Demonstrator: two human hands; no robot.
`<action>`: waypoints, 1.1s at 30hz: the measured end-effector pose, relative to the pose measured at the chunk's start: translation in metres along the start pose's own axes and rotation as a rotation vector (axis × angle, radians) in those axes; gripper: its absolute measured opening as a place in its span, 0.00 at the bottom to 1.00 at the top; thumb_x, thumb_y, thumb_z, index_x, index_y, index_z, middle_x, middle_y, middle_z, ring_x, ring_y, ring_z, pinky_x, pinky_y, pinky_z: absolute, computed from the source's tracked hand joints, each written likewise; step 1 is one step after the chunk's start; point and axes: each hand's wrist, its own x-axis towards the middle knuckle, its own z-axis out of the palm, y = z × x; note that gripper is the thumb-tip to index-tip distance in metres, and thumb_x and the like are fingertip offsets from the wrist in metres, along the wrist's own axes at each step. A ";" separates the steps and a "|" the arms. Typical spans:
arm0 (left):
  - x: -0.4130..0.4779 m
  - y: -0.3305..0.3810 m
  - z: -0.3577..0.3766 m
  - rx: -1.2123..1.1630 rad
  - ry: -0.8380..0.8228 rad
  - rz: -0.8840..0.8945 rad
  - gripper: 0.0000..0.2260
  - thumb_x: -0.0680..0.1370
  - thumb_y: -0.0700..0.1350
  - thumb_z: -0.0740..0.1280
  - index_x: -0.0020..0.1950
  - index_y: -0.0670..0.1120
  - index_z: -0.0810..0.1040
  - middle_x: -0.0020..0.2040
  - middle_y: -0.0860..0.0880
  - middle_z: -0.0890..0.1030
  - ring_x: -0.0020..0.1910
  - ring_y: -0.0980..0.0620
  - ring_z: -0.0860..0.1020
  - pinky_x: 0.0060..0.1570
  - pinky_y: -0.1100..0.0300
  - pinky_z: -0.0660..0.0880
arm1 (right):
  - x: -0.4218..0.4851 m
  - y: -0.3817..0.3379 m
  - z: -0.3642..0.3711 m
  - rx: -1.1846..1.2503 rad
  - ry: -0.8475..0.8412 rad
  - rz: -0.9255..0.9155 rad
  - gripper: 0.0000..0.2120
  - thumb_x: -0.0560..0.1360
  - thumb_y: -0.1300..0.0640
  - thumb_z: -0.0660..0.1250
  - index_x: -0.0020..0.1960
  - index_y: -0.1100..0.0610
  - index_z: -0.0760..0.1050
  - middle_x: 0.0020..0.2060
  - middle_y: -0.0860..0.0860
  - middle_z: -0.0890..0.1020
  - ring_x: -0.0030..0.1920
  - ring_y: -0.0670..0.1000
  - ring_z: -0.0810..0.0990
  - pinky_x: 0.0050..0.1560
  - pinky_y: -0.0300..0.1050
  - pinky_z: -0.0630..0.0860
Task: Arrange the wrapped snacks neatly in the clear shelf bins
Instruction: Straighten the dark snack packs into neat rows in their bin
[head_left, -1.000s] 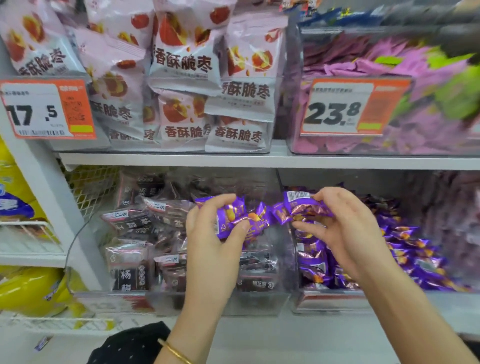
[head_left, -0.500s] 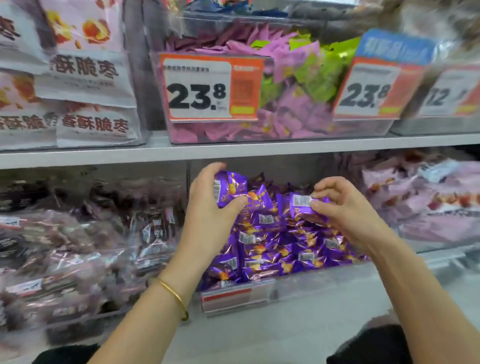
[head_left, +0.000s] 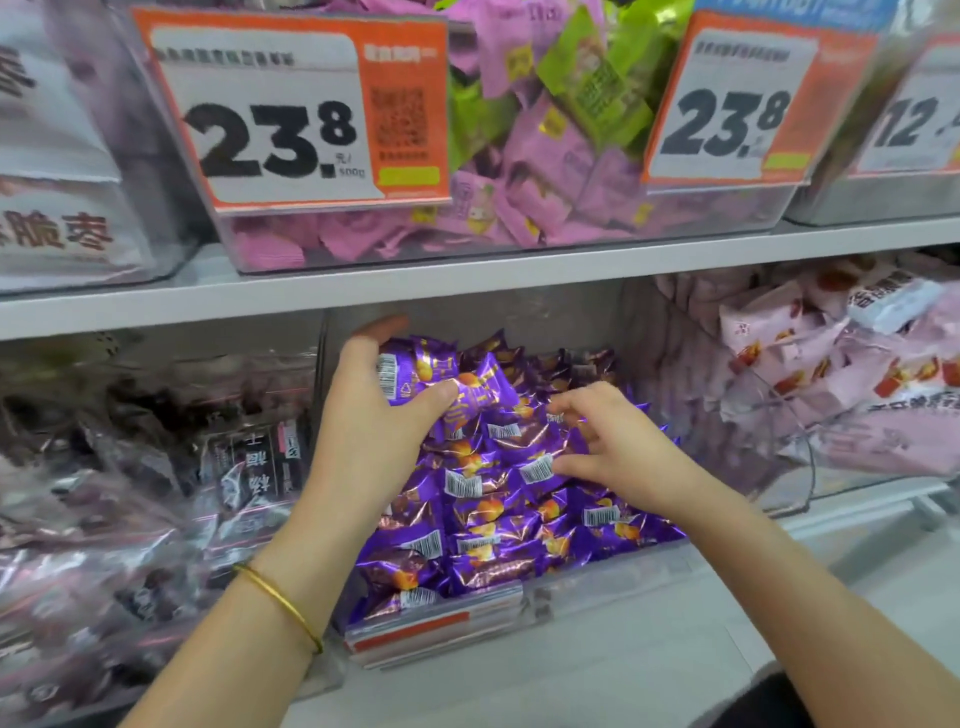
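The right hand (head_left: 613, 447) has come down from the level of the left hand (head_left: 374, 415), where half a second ago it pinched one wrapper, and now lies low on the pile (head_left: 493, 519) at centre frame. Its fingers are spread and bent over the wrappers, their tips touching them; whether they pinch one cannot be told. The left hand, above and to the left of it, keeps its fingers and thumb clamped round a small bunch of purple snacks (head_left: 431, 374), two as far as shows, held over the back left of the clear bin (head_left: 597, 577). That bin sits on the lower shelf, filled with purple wrappers too many to count.

One gold bracelet (head_left: 280, 597) circles the left wrist. A bin of dark packets (head_left: 156, 467) stands at the left, pale pink packets (head_left: 831, 364) at the right. Across the top hang three price tags: two read 23.8 (head_left: 291, 109) (head_left: 737, 104), and the third (head_left: 914, 119), cut by the edge, begins with 12. Behind them lie pink and green packets (head_left: 561, 130).
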 end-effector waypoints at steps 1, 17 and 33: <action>0.000 0.000 0.000 0.004 0.002 0.005 0.20 0.72 0.43 0.72 0.59 0.56 0.69 0.58 0.54 0.75 0.57 0.54 0.74 0.57 0.59 0.70 | -0.001 0.001 -0.002 -0.048 -0.007 0.013 0.25 0.71 0.53 0.72 0.66 0.53 0.69 0.49 0.45 0.70 0.44 0.42 0.69 0.48 0.34 0.66; -0.006 -0.007 0.005 -0.009 0.010 -0.005 0.23 0.72 0.43 0.72 0.62 0.56 0.69 0.51 0.70 0.69 0.48 0.77 0.69 0.58 0.65 0.71 | -0.002 -0.002 -0.011 0.337 -0.046 0.282 0.09 0.74 0.65 0.68 0.40 0.60 0.68 0.33 0.61 0.82 0.26 0.48 0.81 0.32 0.43 0.80; -0.011 -0.006 0.009 -0.038 -0.031 -0.005 0.24 0.72 0.41 0.72 0.64 0.55 0.69 0.56 0.60 0.72 0.56 0.55 0.75 0.60 0.49 0.73 | -0.002 -0.011 -0.004 0.282 -0.075 0.290 0.11 0.71 0.60 0.73 0.44 0.59 0.70 0.30 0.54 0.81 0.29 0.52 0.80 0.34 0.47 0.79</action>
